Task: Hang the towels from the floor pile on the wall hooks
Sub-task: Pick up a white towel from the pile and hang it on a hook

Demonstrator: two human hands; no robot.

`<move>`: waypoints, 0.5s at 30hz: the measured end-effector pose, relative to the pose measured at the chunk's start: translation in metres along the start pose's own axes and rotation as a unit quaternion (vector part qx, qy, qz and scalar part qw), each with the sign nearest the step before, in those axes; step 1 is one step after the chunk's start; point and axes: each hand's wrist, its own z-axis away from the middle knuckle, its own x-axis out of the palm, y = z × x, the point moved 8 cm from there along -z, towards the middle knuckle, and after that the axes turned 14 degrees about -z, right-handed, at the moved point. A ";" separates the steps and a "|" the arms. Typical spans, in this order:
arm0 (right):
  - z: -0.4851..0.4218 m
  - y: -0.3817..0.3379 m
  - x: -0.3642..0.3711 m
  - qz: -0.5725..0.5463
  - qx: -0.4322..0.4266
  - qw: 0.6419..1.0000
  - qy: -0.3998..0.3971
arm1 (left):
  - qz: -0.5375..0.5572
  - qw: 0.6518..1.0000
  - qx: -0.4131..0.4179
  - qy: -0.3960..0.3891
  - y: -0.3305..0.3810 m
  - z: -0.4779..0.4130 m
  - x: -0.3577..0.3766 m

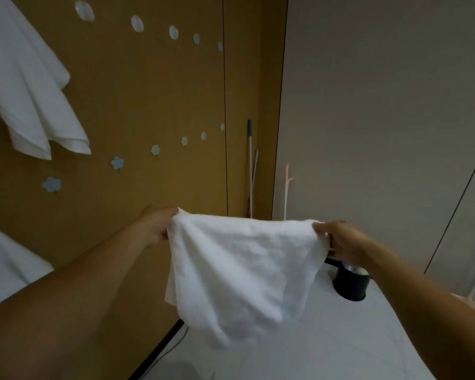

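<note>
Brown wall [126,105] hooks [117,163] beside hung towel [30,86]; black bucket [350,283] right.

Soft white terry-cloth towel [242,270]; matt ochre wall [137,100].

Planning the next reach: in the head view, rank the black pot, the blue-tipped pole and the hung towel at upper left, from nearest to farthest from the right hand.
From the right hand:
1. Black pot, on the floor just below it.
2. Blue-tipped pole, leaning in the corner, up-left.
3. Hung towel, far left on the brown wall.
</note>
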 end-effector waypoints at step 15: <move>0.011 -0.004 -0.019 0.010 -0.055 0.994 0.092 | -0.162 0.977 0.015 -0.141 -0.006 0.030 0.019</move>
